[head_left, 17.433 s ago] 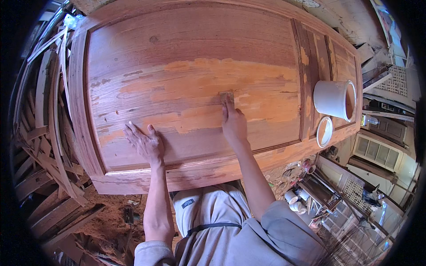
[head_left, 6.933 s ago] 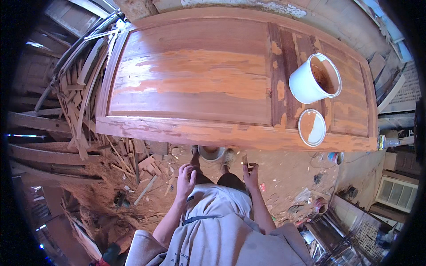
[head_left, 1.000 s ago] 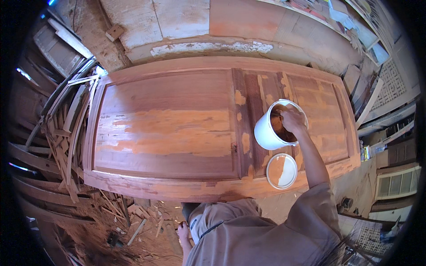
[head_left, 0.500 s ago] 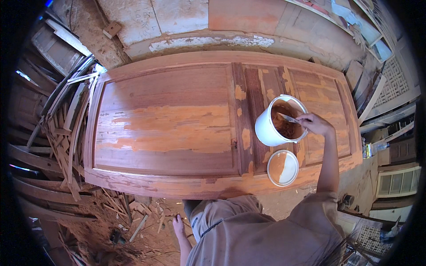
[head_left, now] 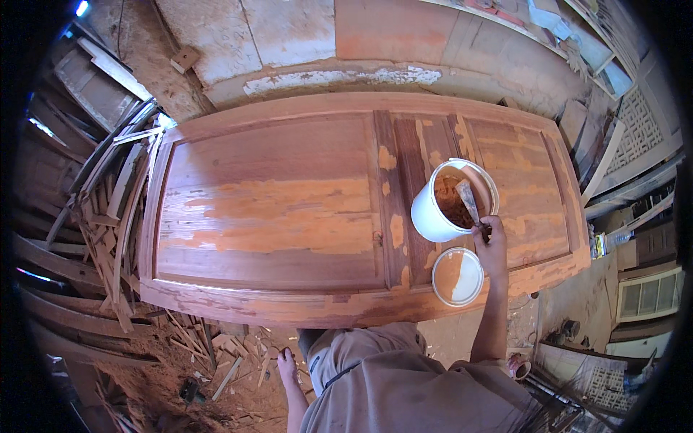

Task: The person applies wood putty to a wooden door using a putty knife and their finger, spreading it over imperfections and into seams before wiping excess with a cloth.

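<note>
Right hand point(head_left: 489, 237) pinches scraper point(head_left: 467, 198), moved from right of bucket point(head_left: 430, 218) to near rim; left hand point(head_left: 287, 364), grip unclear.

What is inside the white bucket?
The white bucket holds orange-brown material; a scraper overlaps its opening. The bottom is covered by the material and cannot be seen.

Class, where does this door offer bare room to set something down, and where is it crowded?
Roomiest: the left panel, bordered by the dark crosspiece, though orange smears cross its middle. Smaller, also smeared: the right panel, between the white bucket and right border. Crowded: around the bucket, round lid and right hand holding a putty knife.
</note>
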A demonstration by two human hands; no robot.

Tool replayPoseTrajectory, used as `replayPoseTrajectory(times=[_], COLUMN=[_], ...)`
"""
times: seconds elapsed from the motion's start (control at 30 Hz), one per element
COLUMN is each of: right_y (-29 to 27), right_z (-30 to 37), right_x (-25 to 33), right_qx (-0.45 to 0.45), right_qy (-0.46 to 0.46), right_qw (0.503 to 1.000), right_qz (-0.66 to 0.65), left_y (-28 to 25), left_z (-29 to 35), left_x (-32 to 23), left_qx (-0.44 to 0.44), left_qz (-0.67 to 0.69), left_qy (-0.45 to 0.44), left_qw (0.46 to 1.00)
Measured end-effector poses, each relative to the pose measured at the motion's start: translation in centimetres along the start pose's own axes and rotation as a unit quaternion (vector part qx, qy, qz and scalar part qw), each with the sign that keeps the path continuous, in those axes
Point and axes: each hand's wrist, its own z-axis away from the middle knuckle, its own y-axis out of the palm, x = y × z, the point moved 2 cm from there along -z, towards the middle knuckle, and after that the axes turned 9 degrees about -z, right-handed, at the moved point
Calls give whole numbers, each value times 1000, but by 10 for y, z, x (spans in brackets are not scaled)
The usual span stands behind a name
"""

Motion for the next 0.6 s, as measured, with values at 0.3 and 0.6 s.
replayPoseTrajectory(times=[0.3,0.6], right_y=[27,42], right_z=[15,32], right_x=[44,22], right_qx=[-108,-81], right_qy=[-19,224], right_qw=[987,849], right_qz=[115,-472], left_y=[-5,-17], left_z=[-2,20], left_x=[14,31], left_qx=[9,41], left_qz=[37,-38], left_qy=[-25,-79], left_qw=[999,995])
